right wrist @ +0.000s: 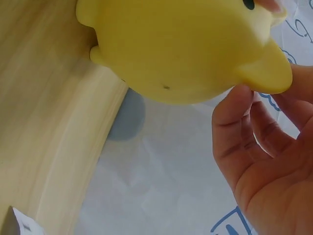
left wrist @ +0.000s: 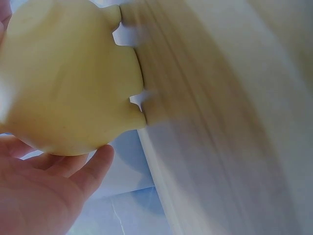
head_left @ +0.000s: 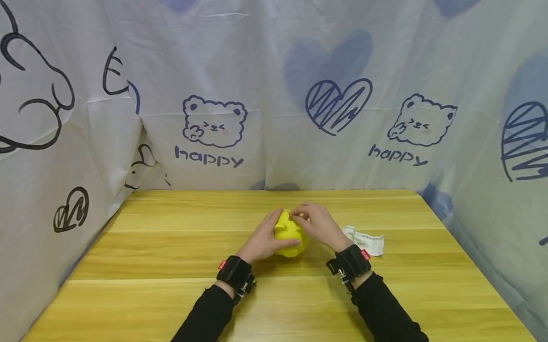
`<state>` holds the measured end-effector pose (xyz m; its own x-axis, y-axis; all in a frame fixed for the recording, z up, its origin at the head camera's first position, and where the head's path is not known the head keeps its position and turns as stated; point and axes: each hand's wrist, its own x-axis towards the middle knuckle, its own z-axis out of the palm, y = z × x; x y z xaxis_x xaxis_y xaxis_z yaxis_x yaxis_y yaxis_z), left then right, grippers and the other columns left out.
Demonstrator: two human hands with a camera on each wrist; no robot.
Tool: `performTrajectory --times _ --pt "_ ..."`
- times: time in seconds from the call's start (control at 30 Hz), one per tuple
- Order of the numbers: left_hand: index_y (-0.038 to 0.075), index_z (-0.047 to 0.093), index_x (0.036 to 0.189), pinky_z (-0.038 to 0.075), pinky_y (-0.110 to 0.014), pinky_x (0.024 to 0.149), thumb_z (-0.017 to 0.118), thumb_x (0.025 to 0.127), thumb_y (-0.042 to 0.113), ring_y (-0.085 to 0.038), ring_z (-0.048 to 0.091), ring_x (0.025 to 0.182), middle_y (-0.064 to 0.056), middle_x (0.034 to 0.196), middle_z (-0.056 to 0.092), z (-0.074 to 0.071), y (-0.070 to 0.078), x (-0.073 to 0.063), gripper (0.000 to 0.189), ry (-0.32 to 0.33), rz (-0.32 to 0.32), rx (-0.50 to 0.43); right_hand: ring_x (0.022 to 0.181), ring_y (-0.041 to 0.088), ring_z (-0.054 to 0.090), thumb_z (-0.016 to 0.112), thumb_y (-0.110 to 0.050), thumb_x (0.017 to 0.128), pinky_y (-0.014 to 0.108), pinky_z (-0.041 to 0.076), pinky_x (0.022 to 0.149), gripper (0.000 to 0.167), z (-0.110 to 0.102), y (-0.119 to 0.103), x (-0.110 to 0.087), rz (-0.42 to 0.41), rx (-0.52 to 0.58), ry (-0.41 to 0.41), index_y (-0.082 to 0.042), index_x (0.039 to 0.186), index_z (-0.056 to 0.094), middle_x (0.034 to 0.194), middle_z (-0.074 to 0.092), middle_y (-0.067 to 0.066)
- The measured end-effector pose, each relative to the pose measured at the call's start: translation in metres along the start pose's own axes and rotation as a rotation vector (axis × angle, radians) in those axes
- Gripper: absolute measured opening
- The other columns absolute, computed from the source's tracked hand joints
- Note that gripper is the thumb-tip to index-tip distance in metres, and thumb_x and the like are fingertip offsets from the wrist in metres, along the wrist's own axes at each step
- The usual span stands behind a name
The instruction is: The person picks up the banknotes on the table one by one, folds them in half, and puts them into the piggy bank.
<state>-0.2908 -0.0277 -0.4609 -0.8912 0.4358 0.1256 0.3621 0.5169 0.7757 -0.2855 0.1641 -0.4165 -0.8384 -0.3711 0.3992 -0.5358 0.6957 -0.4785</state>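
Observation:
A yellow piggy bank point(head_left: 287, 231), with a round body, short feet, an ear and a dark eye, stands on the table. My left hand point(head_left: 262, 242) holds it from the left, thumb across the near side and fingers round the far side. My right hand point(head_left: 320, 224) is at the top of the bank, its fingers bent and their tips bunched together. In the right wrist view those fingertips point(right wrist: 237, 98) are right at the ear point(right wrist: 269, 68), which hides part of them. I cannot tell whether they pinch something small.
A creased strip of printed pale paper point(head_left: 369, 243) lies on the wooden table point(head_left: 170, 305), just right of my right wrist. White cloth point(head_left: 261, 66) with drawn bears and hearts hangs along the table's back and both sides.

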Motion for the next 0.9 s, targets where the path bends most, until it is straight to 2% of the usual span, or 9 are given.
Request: performTrajectory --times 0.37,0.47,0.7,0.9 --pt "0.018 0.021 0.157 0.045 -0.046 0.101 0.074 0.079 0.059 -0.028 0.047 0.127 -0.012 0.156 0.032 -0.001 0.001 0.000 0.104 -0.006 -0.011 -0.007 0.097 0.022 0.065 0.057 -0.010 0.099 0.039 0.054 0.083 0.019 -0.002 0.005 -0.007 0.011 0.066 -0.005 -0.010 0.108 0.073 0.108 0.071 0.006" --pt "0.018 0.021 0.157 0.045 -0.046 0.101 0.074 0.079 0.059 -0.028 0.046 0.128 -0.011 0.157 0.031 -0.001 0.001 -0.001 0.103 -0.010 -0.013 -0.015 0.097 0.022 0.065 0.057 -0.012 0.099 0.038 0.054 0.082 0.019 -0.004 0.006 -0.010 0.014 0.075 -0.013 -0.010 0.109 0.073 0.109 0.071 0.006" --pt "0.019 0.021 0.157 0.044 -0.048 0.103 0.074 0.078 0.060 -0.029 0.046 0.129 -0.011 0.157 0.031 0.000 0.001 0.000 0.103 -0.008 -0.022 -0.008 0.091 0.019 0.067 0.057 -0.018 0.100 0.027 0.055 0.071 0.022 -0.010 0.009 -0.021 0.074 0.100 -0.038 -0.012 0.114 0.072 0.113 0.071 0.006" --pt "0.016 0.021 0.157 0.043 -0.050 0.104 0.074 0.078 0.061 -0.030 0.045 0.130 -0.011 0.157 0.031 0.000 0.000 0.000 0.105 -0.003 -0.015 -0.005 0.091 0.019 0.069 0.057 -0.021 0.100 0.027 0.056 0.074 0.024 -0.016 0.016 -0.029 0.074 0.117 -0.054 -0.012 0.117 0.071 0.113 0.072 0.006"
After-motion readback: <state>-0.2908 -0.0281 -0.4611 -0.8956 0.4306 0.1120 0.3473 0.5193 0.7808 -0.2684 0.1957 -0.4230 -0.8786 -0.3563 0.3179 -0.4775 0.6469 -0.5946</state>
